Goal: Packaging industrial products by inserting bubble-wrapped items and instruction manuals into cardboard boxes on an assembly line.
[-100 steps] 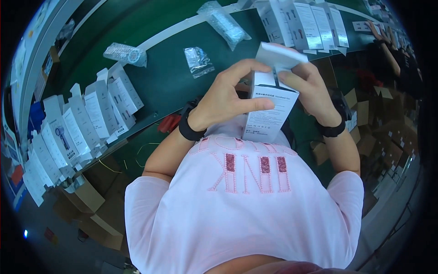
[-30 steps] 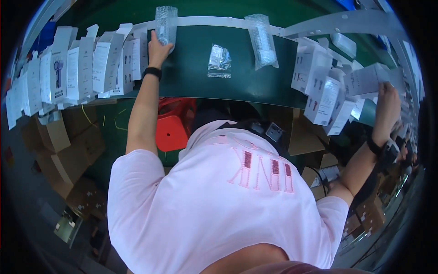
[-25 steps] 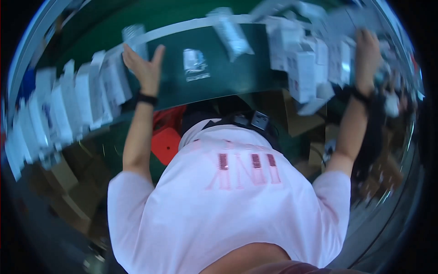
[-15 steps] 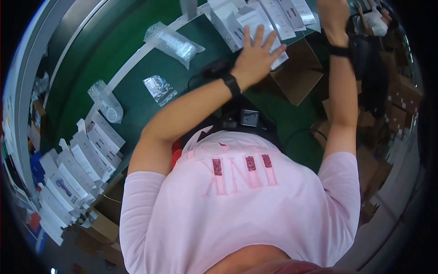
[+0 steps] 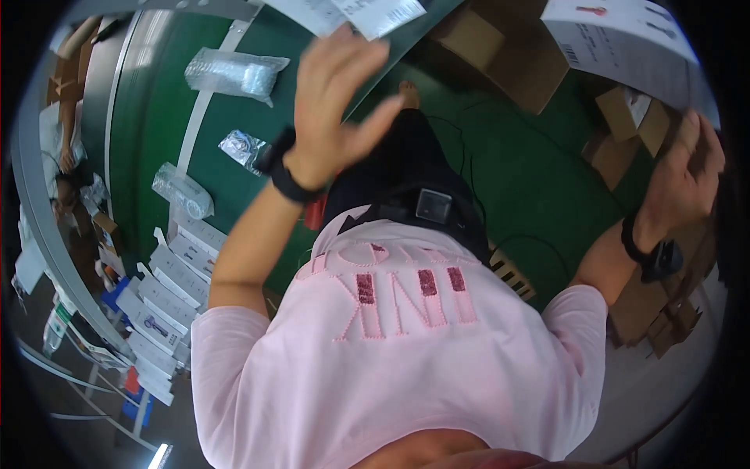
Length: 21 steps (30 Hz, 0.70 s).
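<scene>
Around us, a green floor spreads beside the green tabletop, whose edge slants from the top of our view down behind our left hand. That hand is blurred, thumb and fingers spread wide with nothing in them, fingertips just beside the white boxes near the edge. At upper right, a white carton stands out beyond the tabletop; our right hand, half curled, is at its lower corner, though we cannot tell whether it grips. Between carton and tabletop sits an open cardboard box.
</scene>
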Each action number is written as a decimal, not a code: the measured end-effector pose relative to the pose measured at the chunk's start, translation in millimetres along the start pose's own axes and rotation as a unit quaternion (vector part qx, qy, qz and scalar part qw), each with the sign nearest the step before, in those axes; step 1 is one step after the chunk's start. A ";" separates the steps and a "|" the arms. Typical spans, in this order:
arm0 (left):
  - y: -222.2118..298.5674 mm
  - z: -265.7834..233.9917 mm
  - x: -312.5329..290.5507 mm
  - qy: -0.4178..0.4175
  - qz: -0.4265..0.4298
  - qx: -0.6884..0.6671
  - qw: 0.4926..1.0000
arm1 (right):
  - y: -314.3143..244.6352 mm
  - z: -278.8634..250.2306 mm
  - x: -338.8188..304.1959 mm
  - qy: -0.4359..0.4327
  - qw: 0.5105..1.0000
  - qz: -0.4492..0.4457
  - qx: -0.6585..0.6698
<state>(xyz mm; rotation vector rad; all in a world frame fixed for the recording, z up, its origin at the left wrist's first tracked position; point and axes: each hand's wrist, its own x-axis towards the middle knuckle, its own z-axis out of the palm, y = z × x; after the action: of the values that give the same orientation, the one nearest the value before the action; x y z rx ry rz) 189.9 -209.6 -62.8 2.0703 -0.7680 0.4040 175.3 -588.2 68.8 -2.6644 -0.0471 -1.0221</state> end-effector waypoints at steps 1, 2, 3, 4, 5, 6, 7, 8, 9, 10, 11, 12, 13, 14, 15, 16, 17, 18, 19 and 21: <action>16.7 1.5 -29.0 -0.011 -0.040 -0.078 0.996 | 1.6 -9.1 -16.1 0.009 1.000 0.001 -0.025; 31.2 10.2 -58.1 -0.047 -0.111 -0.153 0.981 | 3.0 -17.1 -32.9 0.019 0.999 -0.001 -0.050; 40.9 20.8 -85.7 -0.107 -0.186 -0.195 0.957 | 5.1 -18.5 -51.9 0.032 0.998 0.017 -0.047; 46.8 40.5 -119.3 -0.148 -0.310 -0.233 0.910 | 11.1 -23.3 -74.4 0.019 0.999 0.018 -0.041; 45.0 65.2 -147.8 -0.172 -0.374 -0.227 0.883 | 17.0 -28.2 -100.0 0.003 0.999 0.023 -0.040; 35.5 93.6 -179.6 -0.153 -0.468 -0.264 0.829 | 17.9 -26.1 -121.9 -0.005 0.998 0.064 -0.014; 22.3 120.9 -210.6 -0.129 -0.560 -0.293 0.765 | 21.9 -27.1 -141.5 -0.007 0.997 0.074 -0.013; 5.0 146.1 -233.5 -0.118 -0.608 -0.289 0.730 | 27.4 -26.6 -160.1 -0.061 0.993 0.090 -0.039; -20.5 175.0 -250.0 -0.096 -0.620 -0.260 0.734 | 34.5 -20.0 -177.6 -0.110 0.986 0.105 -0.069; -48.6 200.4 -259.9 -0.073 -0.630 -0.229 0.738 | 43.7 -10.4 -196.5 -0.122 0.984 0.106 -0.071; -76.7 220.0 -263.2 -0.091 -0.588 -0.139 0.791 | 52.1 -3.5 -213.8 -0.133 0.982 0.114 -0.069; -112.4 240.5 -276.8 -0.084 -0.583 -0.063 0.806 | 60.8 4.5 -231.3 -0.142 0.981 0.120 -0.062; -158.7 265.9 -291.9 -0.069 -0.572 0.010 0.818 | 77.9 9.0 -251.5 -0.159 0.977 0.106 -0.095; -206.8 288.2 -304.8 -0.098 -0.539 0.094 0.831 | 100.2 8.7 -275.5 -0.167 0.978 0.086 -0.095; -242.6 308.7 -321.0 -0.134 -0.504 0.176 0.835 | 113.5 11.1 -308.5 -0.138 0.974 0.165 -0.076; -265.4 336.1 -319.4 -0.221 -0.556 0.237 0.765 | 134.4 11.0 -338.0 -0.113 0.980 0.131 -0.102; -290.6 359.2 -316.2 -0.300 -0.596 0.300 0.682 | 145.3 13.6 -360.1 -0.121 0.972 0.139 -0.148; -325.7 372.3 -330.7 -0.304 -0.592 0.307 0.681 | 153.3 13.8 -379.5 -0.112 0.965 0.174 -0.160; -367.6 377.6 -352.3 -0.307 -0.542 0.382 0.683 | 177.3 1.4 -396.7 -0.128 0.965 0.150 -0.173; -417.8 402.7 -368.5 -0.315 -0.477 0.447 0.688 | 206.4 -9.0 -422.7 -0.165 0.971 0.113 -0.132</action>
<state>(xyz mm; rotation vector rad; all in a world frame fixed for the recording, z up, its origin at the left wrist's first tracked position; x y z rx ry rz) 184.7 -221.7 -750.0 3.2220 0.4017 -0.7324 -119.6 -758.4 -255.9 -2.9651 0.3382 -0.5405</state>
